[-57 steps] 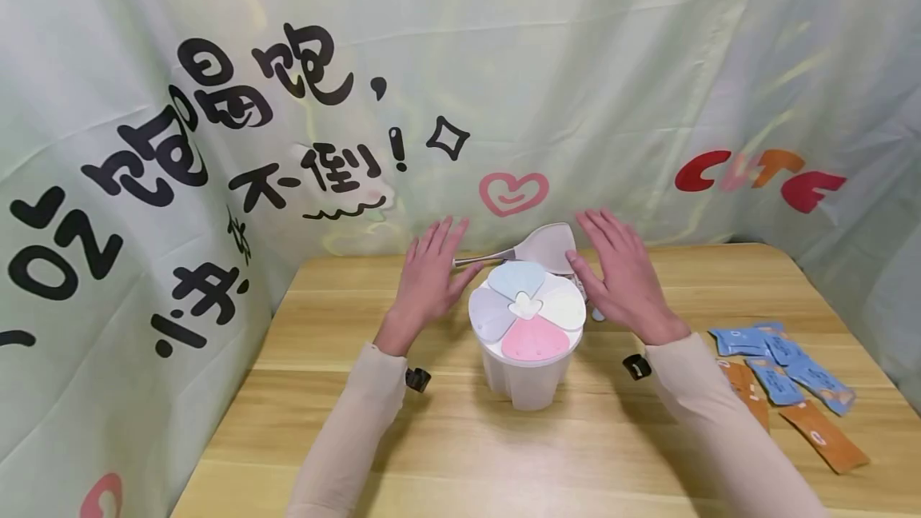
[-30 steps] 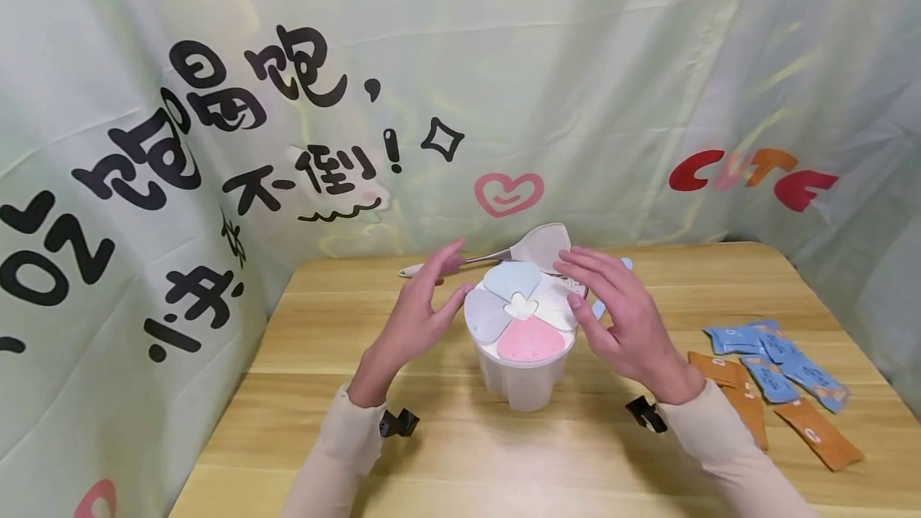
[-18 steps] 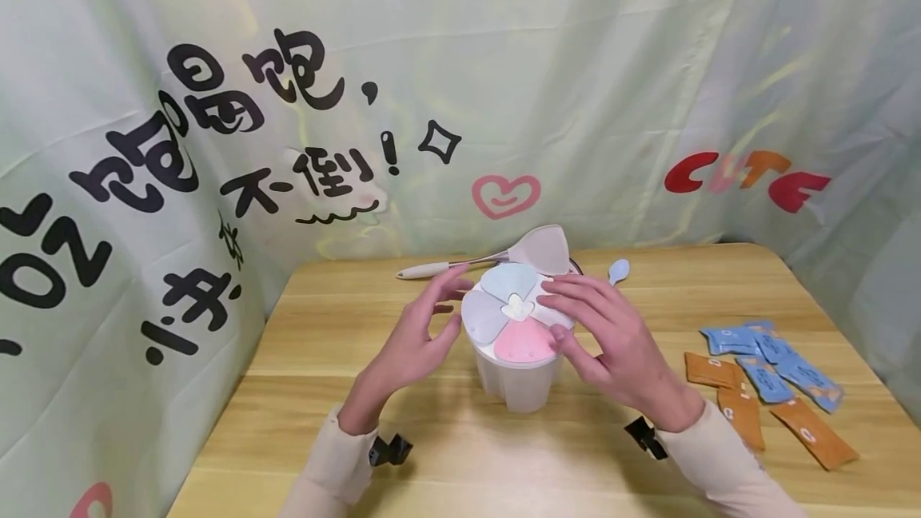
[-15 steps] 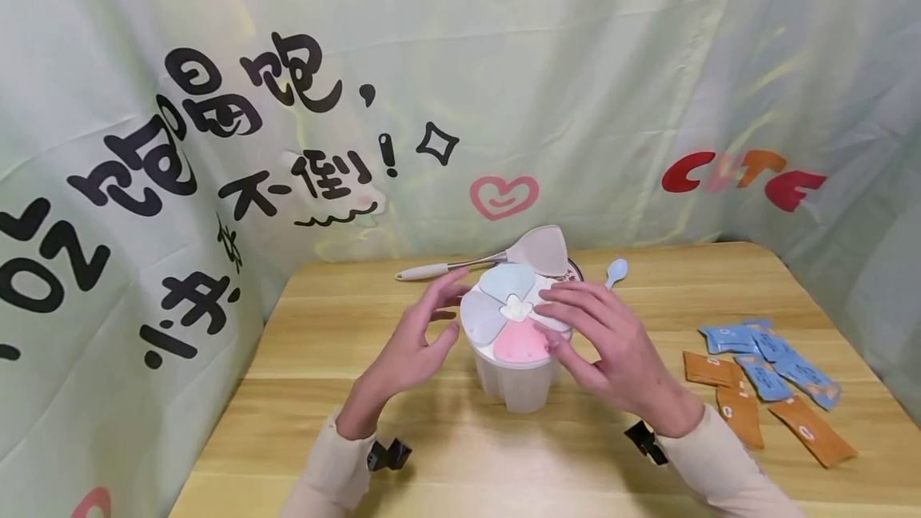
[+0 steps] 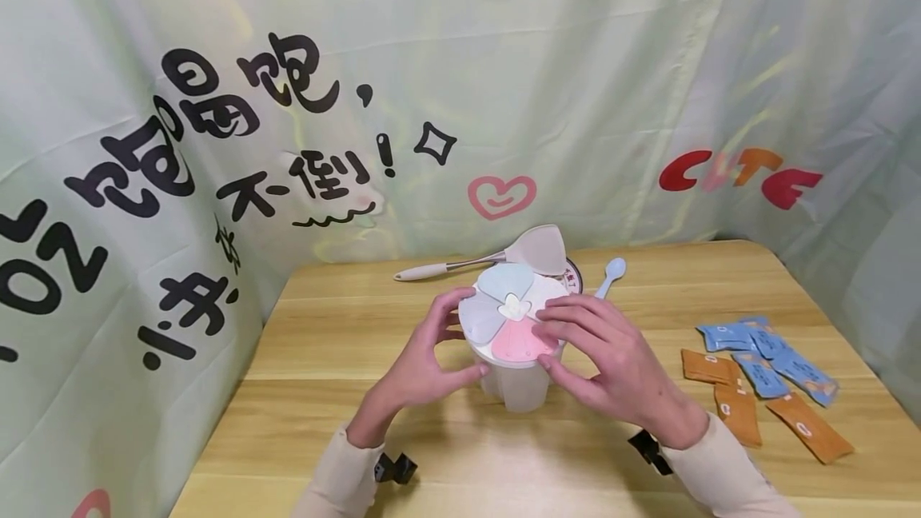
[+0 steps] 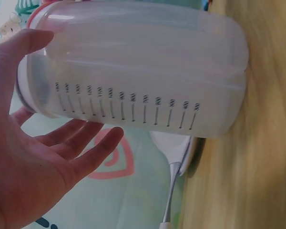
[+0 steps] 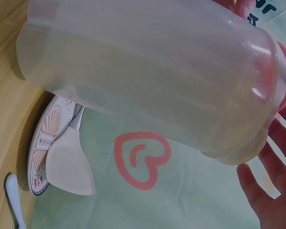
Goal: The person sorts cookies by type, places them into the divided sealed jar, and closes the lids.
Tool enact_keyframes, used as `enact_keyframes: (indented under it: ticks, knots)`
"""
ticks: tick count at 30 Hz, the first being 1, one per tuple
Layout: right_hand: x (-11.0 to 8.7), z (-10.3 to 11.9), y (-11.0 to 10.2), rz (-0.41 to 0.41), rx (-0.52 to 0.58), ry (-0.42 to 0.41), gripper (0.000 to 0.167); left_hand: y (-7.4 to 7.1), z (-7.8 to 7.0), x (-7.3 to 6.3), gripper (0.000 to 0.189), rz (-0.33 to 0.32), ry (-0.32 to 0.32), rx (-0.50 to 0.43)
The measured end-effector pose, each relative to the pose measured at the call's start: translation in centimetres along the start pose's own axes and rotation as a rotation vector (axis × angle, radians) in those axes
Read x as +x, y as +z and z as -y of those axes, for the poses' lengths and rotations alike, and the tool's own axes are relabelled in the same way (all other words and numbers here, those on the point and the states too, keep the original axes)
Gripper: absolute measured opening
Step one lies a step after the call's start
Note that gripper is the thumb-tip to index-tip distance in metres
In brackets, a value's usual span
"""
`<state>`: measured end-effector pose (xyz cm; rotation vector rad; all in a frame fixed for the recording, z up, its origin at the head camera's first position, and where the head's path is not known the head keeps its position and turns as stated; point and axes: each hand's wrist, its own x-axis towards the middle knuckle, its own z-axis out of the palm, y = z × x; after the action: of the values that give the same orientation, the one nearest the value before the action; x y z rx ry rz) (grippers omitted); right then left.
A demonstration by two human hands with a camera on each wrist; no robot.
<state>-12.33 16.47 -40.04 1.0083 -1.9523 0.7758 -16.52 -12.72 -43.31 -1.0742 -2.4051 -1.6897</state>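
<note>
A translucent storage container (image 5: 524, 388) stands upright on the table, with volume marks down its side in the left wrist view. Its flower-shaped lid (image 5: 499, 324) has petal flaps in pink, pale blue, lilac and white. My left hand (image 5: 424, 362) is at the container's left side, thumb by the wall and fingers spread near the rim; some fingertips stand apart from the wall in the left wrist view. My right hand (image 5: 619, 362) is at the lid's right side, fingers loosely bent over the pink and white flaps. Whether its fingertips touch the lid I cannot tell.
Behind the container lie a pale spatula (image 5: 540, 250), a round patterned plate (image 7: 50, 143) partly hidden by it, and a light blue spoon (image 5: 612, 274). Several blue packets (image 5: 763, 374) and orange packets (image 5: 809, 428) lie at the right. A printed curtain (image 5: 604, 102) hangs behind the table.
Both hands, earlier held flat and spread behind the container's sides, have drawn back and closed in on it. The left hand has come nearer the rim. The container stays in place.
</note>
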Motion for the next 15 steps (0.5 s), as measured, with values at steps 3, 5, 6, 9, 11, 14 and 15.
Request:
enact_keyframes:
  ticks: [3, 5, 6, 9, 11, 14, 15]
  knots:
    - [-0.1, 0.1, -0.1, 0.007, -0.002, -0.002, 0.04, 0.3, 0.3, -0.1, 0.099, -0.021, -0.011, 0.009]
    - [-0.1, 0.1, 0.0, 0.009, -0.002, -0.004, 0.04, 0.5, 0.5, -0.1, 0.099, -0.035, -0.01, 0.013]
    - [-0.1, 0.1, 0.0, 0.007, 0.0, -0.008, 0.04, 0.5, 0.7, 0.0, 0.098, -0.041, -0.005, 0.015]
    - [0.0, 0.1, -0.2, 0.011, 0.0, -0.015, 0.039, 0.7, 1.0, 0.0, 0.093, -0.055, 0.015, 0.02]
    - [0.1, 0.1, -0.3, 0.02, 0.0, -0.025, 0.038, 0.7, 1.1, 0.0, 0.092, -0.06, 0.02, 0.017]
    - [0.3, 0.0, -0.3, 0.027, 0.002, -0.043, 0.037, 0.7, 1.2, 0.0, 0.091, -0.062, 0.021, 0.018]
    - [0.4, -0.1, -0.3, 0.027, 0.002, -0.049, 0.037, 0.7, 1.2, 0.0, 0.092, -0.062, 0.02, 0.019]
